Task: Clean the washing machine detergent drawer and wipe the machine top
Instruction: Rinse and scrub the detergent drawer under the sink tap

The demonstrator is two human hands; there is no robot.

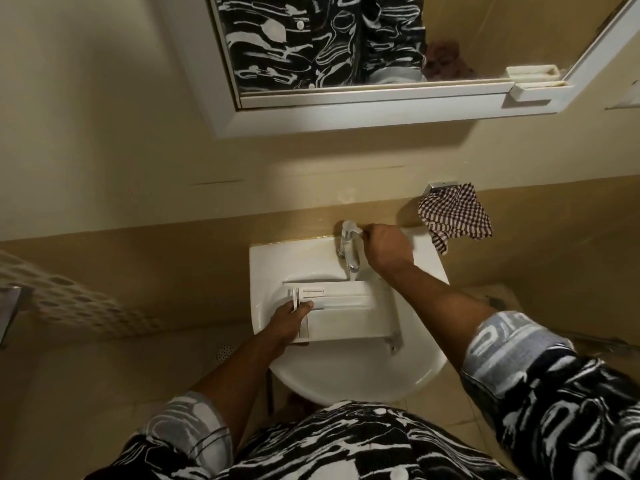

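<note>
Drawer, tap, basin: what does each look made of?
The drawer looks like white moulded plastic with a matt finish, going by its thin walls and ribbed compartments. The tap is metal, probably chrome-plated, since it shows mirror-bright highlights. The basin is likely glazed ceramic, given its thick rounded rim and glossy white sheen.

one view, worn on the person's head. it faces forward and steeply down onto the sink (264, 266) and the detergent drawer (349, 318) lying across it, from close above (wide-angle bending at the edges). the patterned shirt (346, 452) fills the bottom edge; the mirror (346, 46) on the facing wall (104, 133) reaches the top.
</note>
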